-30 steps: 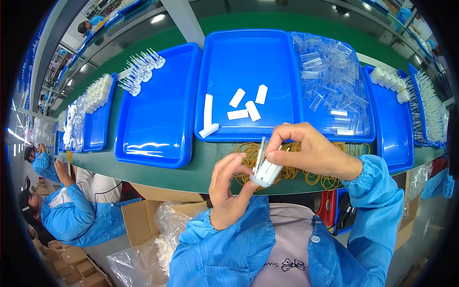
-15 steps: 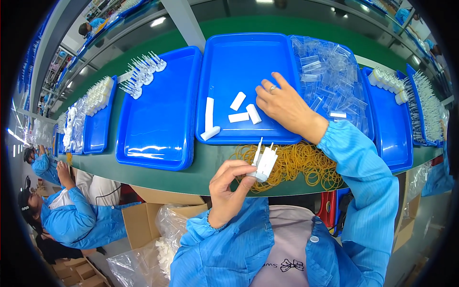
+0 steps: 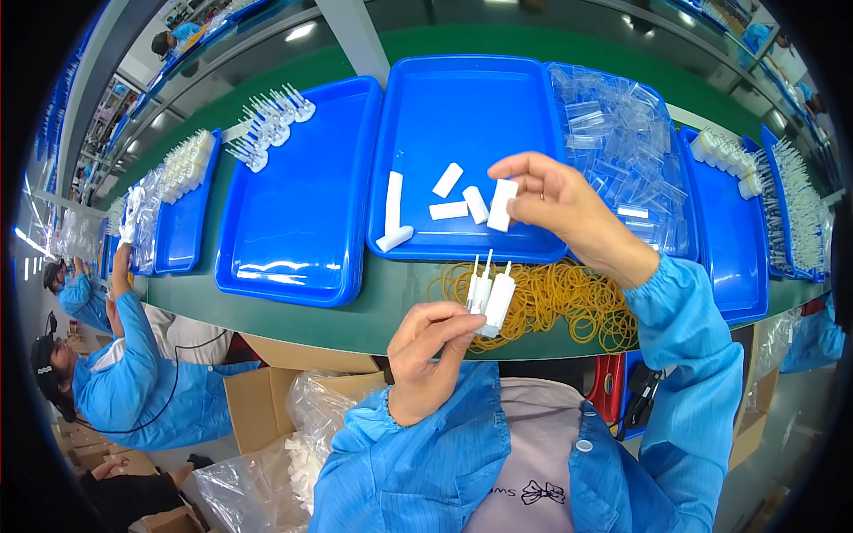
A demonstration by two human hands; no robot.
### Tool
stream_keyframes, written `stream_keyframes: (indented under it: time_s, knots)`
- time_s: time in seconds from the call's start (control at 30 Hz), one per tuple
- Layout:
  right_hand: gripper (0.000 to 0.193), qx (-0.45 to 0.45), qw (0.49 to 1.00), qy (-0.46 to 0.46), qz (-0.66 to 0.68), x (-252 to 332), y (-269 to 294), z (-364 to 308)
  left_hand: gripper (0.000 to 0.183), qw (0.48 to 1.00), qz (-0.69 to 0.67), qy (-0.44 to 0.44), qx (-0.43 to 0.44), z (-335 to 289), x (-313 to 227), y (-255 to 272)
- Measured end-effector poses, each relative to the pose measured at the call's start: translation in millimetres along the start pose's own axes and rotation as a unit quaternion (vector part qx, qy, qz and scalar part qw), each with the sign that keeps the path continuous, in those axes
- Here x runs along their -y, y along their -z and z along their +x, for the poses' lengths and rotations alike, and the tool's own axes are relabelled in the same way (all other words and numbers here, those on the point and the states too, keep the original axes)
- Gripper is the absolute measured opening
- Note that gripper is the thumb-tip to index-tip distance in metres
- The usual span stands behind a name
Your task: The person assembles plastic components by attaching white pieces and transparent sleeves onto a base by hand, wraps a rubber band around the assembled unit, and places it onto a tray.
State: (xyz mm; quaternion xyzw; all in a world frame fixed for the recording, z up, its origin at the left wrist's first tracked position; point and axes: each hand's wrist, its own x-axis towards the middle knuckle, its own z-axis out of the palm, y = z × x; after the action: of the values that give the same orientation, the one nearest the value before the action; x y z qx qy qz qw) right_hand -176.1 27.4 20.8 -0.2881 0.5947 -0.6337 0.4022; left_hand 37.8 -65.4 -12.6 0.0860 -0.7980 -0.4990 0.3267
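Note:
My left hand [image 3: 426, 360] pinches the base of a white plastic part with upright prongs [image 3: 482, 293], over the table's near edge. A white block-shaped piece sits on its right side, with a thin tip sticking out on top. My right hand [image 3: 573, 209] grips a white rectangular piece [image 3: 502, 205] between thumb and fingers, above the right front of the middle blue tray [image 3: 462, 89]. Several similar white pieces [image 3: 449, 210] lie in that tray, left of my right hand. At the tray's left front, a longer white strip [image 3: 393, 202] touches a short piece.
Yellow rubber bands [image 3: 569, 306] are heaped before the middle tray. A tray of clear plastic sleeves [image 3: 613, 160] adjoins it on the right. Left stands a blue tray [image 3: 293, 195] with pronged white parts [image 3: 271, 124]. A co-worker [image 3: 133, 382] sits at the left, beside an open carton [image 3: 253, 409].
My right hand has picked up a white piece from the middle tray and now holds it raised. The left hand keeps its hold. At the left, the co-worker's arm has reached toward the table.

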Motion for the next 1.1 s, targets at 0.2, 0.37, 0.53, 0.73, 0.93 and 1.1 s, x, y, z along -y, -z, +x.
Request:
stream_keyframes:
  time_s: [0.2, 0.37, 0.53, 0.73, 0.93, 1.1]
  knots:
    - [0.034, 0.031, 0.986, -0.074, 0.147, 0.8, -6.7, -21.4, 0.025, 1.000, 0.006, -0.023, 0.005, 0.9, -7.4, -1.9]
    - [0.032, 0.064, 0.974, -0.114, 0.184, 0.2, -6.0, -23.5, 0.025, 0.999, 0.028, -0.039, 0.013, 1.8, -7.3, -1.3]
    - [0.021, 0.086, 0.986, -0.104, 0.095, 14.0, -3.2, -24.6, 0.032, 0.996, 0.048, -0.073, 0.013, -0.3, -4.3, 1.5]
    - [0.013, 0.101, 0.991, -0.084, 0.017, 12.9, 1.3, -31.5, 0.031, 0.985, 0.104, -0.126, 0.050, 0.0, -8.8, 5.0]
    - [0.014, 0.139, 0.988, -0.063, -0.019, 24.3, -19.8, -53.1, 0.039, 0.995, 0.020, -0.091, -0.024, -11.8, -7.1, -5.1]
    - [0.014, 0.123, 0.990, -0.038, -0.057, 17.1, -22.1, -63.3, 0.028, 0.996, -0.011, -0.048, -0.080, -5.8, -11.6, -10.1]
